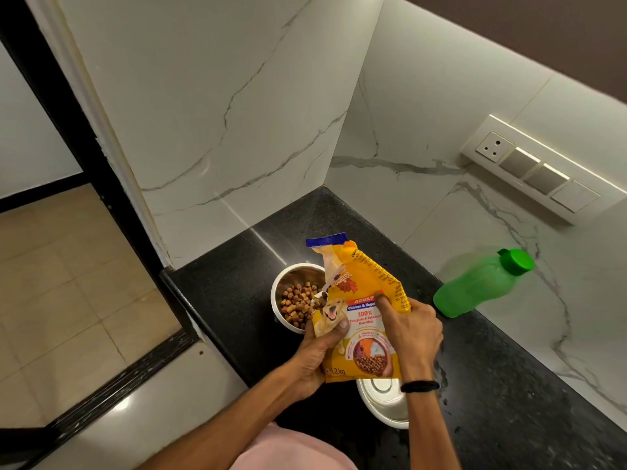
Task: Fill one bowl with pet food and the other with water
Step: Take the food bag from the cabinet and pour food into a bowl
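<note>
So the counter (237, 266) runs into a corner, with one wall behind it and another along its right side. Two bowls sit on it near the left edge: the far bowl (275, 293) has kibble (297, 303) in it, and the near bowl (383, 401) is closer to the person, partly hidden under the bag of pet food (359, 286). That bag is held up between the two, overlapping the far bowl's right rim. The left hand (315, 354) grips its left edge, just beside the far bowl; the right hand (414, 330) pinches its right side. The bottle (475, 286) stands on the counter well off to the right, by the right wall — the switch panel (543, 171) is on that wall, above and behind it.
</note>
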